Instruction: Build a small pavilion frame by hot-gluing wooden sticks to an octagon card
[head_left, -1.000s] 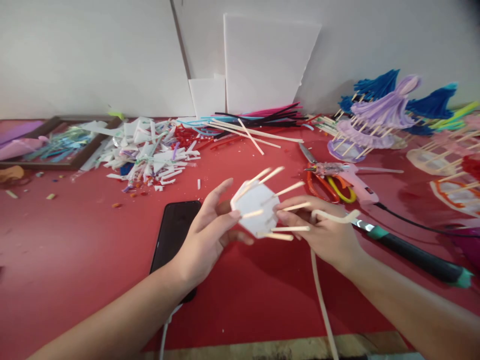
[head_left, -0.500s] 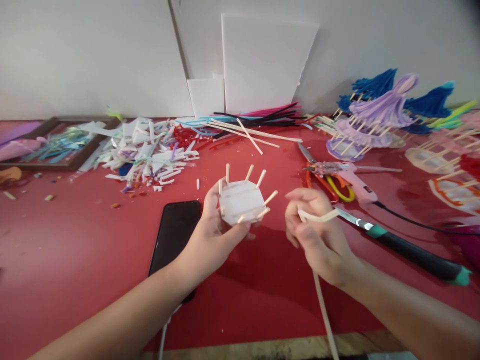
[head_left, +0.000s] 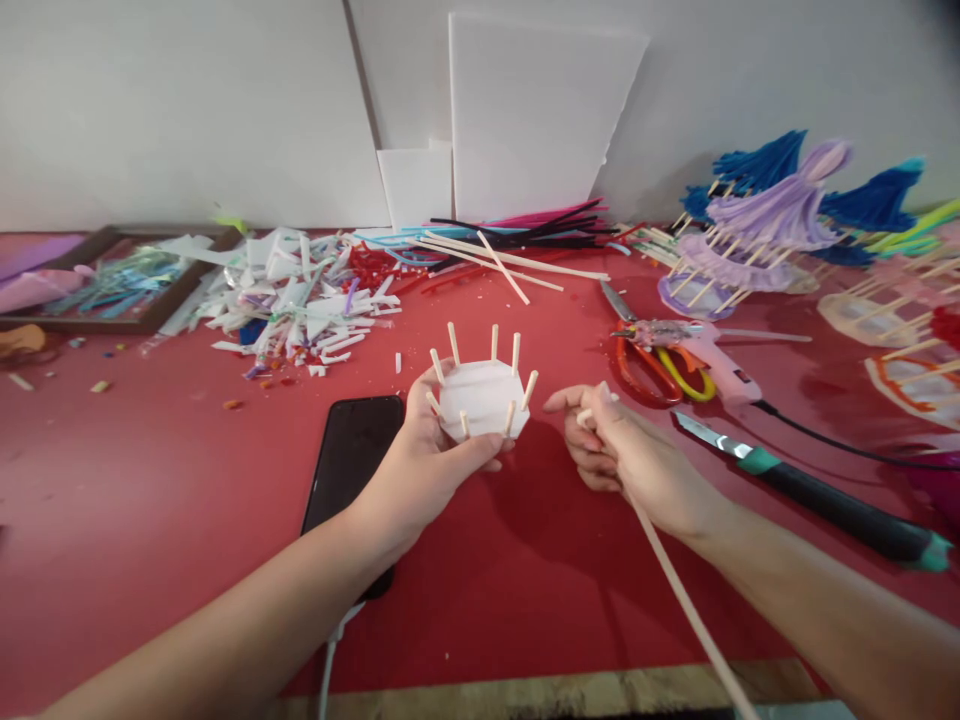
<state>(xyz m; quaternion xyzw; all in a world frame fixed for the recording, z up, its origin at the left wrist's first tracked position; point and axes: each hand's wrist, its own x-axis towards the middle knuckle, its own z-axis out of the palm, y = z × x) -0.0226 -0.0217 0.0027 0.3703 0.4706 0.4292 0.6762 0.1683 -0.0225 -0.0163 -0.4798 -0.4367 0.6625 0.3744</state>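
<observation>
My left hand (head_left: 442,430) grips a small white foam disc (head_left: 484,395) by its lower left edge, thumb along the near rim. Several short pale sticks (head_left: 517,354) stand upright around the disc's edge, some leaning outward. To the right, apart from the disc, my right hand (head_left: 622,440) is closed on a long cream pipe cleaner (head_left: 686,600). Its bent end shows near the thumb and forefinger, and its long tail hangs down past the table's front edge. The palm side of the right hand is hidden.
A black phone (head_left: 352,460) lies left under the forearm. On the right are a utility knife (head_left: 840,505), pink glue gun (head_left: 712,355) and red-handled pliers (head_left: 645,370). White scraps (head_left: 292,290), loose pipe cleaners (head_left: 517,240) and a lilac umbrella-like model (head_left: 780,220) line the back.
My left hand has tilted the disc, so its sticks now point more upward. My right hand has turned and shifted slightly left, and the pipe cleaner's tail has swung right.
</observation>
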